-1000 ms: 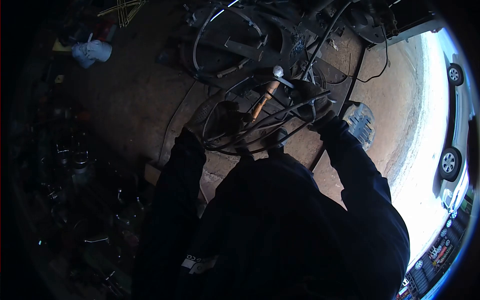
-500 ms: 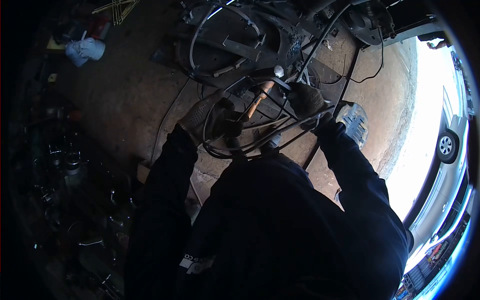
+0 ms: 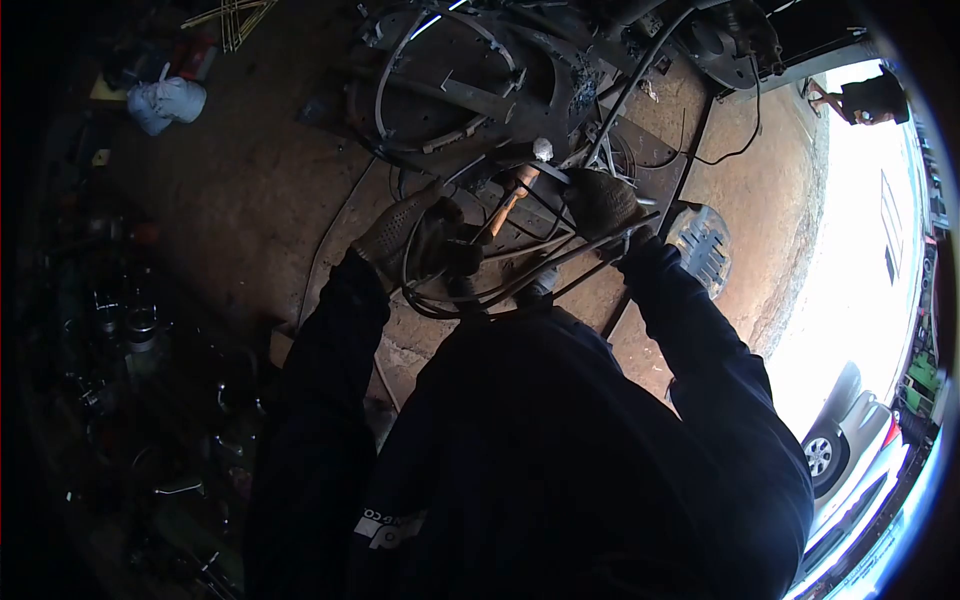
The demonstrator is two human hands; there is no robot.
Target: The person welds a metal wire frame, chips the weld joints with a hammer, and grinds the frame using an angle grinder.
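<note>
A bundle of thin, dark curved rods (image 3: 480, 305), bent into loops, spans the space between my two gloved hands above my lap. My left hand (image 3: 405, 235) is closed around the loops' left side. On the other side, my right hand (image 3: 605, 205) grips the rods where their ends come together. Behind the loops, between the hands, is an orange-brown piece like a handle (image 3: 515, 195) with a whitish lump at its top; I cannot tell what supports it. The fingertips of both hands are partly hidden by gloves and shadow.
A large metal ring (image 3: 383, 90) lies among dark metal parts ahead. A cable (image 3: 640, 90) runs past them. At right stands a grey slotted metal piece (image 3: 705, 250). A white bag (image 3: 165, 103) sits at far left. Outside are a person (image 3: 872, 100) and a car (image 3: 845, 450).
The view has shifted slightly. Outside, the car now appears lower in view, and a person shows more fully at the upper right. Both hands keep hold of the rods.
</note>
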